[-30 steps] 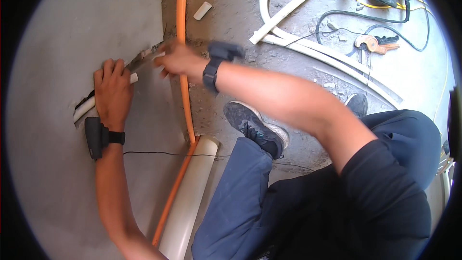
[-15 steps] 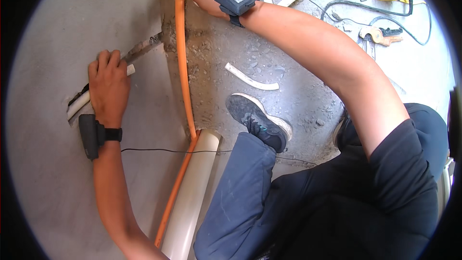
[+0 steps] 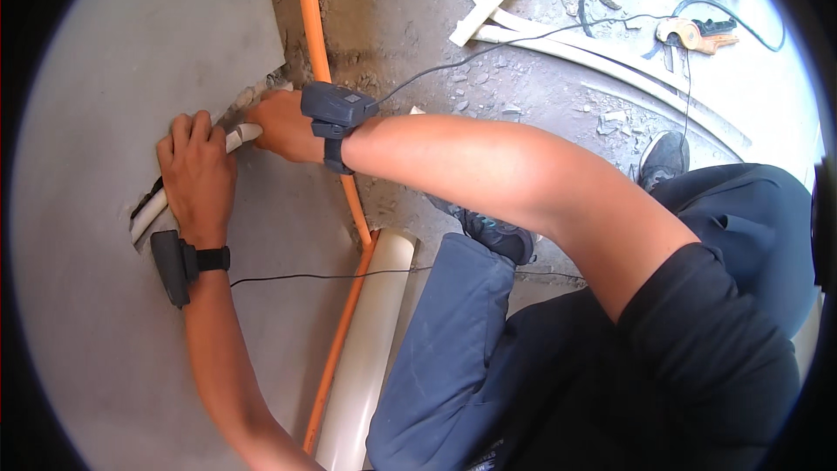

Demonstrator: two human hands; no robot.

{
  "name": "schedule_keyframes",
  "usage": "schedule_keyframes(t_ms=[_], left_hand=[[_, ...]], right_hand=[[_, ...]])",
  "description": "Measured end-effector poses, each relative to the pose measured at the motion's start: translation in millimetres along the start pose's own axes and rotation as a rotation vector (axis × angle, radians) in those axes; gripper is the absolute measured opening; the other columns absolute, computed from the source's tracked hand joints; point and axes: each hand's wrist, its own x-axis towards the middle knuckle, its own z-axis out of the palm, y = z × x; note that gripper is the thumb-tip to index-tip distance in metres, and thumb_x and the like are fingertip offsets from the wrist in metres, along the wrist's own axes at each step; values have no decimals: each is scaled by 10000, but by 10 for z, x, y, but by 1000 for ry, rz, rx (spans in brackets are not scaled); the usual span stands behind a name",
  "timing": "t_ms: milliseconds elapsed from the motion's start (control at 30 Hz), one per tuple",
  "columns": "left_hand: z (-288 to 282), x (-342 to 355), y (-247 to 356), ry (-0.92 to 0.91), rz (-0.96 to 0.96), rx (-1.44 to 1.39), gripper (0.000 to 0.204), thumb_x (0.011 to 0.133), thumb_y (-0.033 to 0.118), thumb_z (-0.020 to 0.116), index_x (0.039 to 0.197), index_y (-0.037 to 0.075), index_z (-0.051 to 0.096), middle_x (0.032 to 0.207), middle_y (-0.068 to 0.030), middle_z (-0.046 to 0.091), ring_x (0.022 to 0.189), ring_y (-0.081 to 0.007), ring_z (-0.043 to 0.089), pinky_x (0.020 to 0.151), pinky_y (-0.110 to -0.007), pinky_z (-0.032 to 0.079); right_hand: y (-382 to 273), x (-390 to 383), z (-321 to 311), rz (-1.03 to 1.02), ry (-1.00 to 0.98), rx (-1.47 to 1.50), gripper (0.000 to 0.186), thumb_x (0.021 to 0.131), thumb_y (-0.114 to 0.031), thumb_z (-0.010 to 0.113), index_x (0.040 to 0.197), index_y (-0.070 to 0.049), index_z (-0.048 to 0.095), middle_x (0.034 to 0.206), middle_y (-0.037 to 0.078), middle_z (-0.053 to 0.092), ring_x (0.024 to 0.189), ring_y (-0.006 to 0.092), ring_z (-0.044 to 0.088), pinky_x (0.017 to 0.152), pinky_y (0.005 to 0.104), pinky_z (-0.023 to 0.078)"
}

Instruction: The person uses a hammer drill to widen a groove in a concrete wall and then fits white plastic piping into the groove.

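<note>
White pipe [image 3: 150, 214] sits slantwise in groove [image 3: 240, 105] in grey wall [image 3: 131, 61]. Left hand [image 3: 199, 179] curls over it, gripping; right hand [image 3: 283, 126] is at its upper end, fingertips hidden, grip can't be told. Orange pipe [image 3: 356, 209] runs alongside.

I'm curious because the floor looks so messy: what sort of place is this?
Probably a building site: a white pipe sits in a rough groove cut into the grey surface, an orange pipe runs nearby, and rubble litters the floor.
</note>
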Motion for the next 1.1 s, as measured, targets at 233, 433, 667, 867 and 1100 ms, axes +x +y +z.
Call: schedule_keyframes(t_ms=[233, 433, 667, 867, 1100], left_hand=[[-1, 60, 11, 21, 19, 28, 47, 752, 55, 658, 790, 76, 674, 958, -5, 582, 1047, -193, 525, 876, -350, 402], [-10, 41, 23, 1, 3, 23, 50, 756, 57, 664, 797, 77, 684, 960, 4, 587, 1049, -185, 523, 885, -342, 401], [-21, 51, 31, 3, 3, 33, 63, 751, 65, 674, 810, 81, 691, 965, 10, 590, 1053, -179, 520, 893, -341, 398], [-5, 57, 11, 7, 10, 37, 67, 766, 76, 655, 823, 82, 689, 975, 10, 593, 1059, -179, 519, 893, -342, 396], [-27, 58, 10, -14, 7, 29, 61, 777, 76, 633, 813, 84, 681, 974, 8, 591, 1057, -180, 521, 895, -343, 393]], right_hand=[[65, -25, 272, -51, 158, 56, 280, 879, -237, 684, 1095, -65, 636, 1064, 154, 641, 958, 380, 656, 788, 480, 528], [111, -3, 370, -115, 199, 43, 278, 906, -200, 652, 1111, -43, 551, 1064, 158, 603, 967, 388, 646, 775, 484, 527], [175, 79, 464, -183, 225, 2, 277, 913, -167, 628, 1113, -35, 490, 1053, 168, 577, 943, 385, 646, 757, 475, 526], [257, 79, 458, -299, 303, -30, 234, 912, -144, 612, 1081, -27, 500, 1018, 174, 570, 934, 366, 643, 759, 454, 528], [236, 83, 402, -358, 381, -129, 177, 883, -88, 581, 1041, -29, 527, 973, 159, 556, 904, 350, 633, 757, 424, 526]])
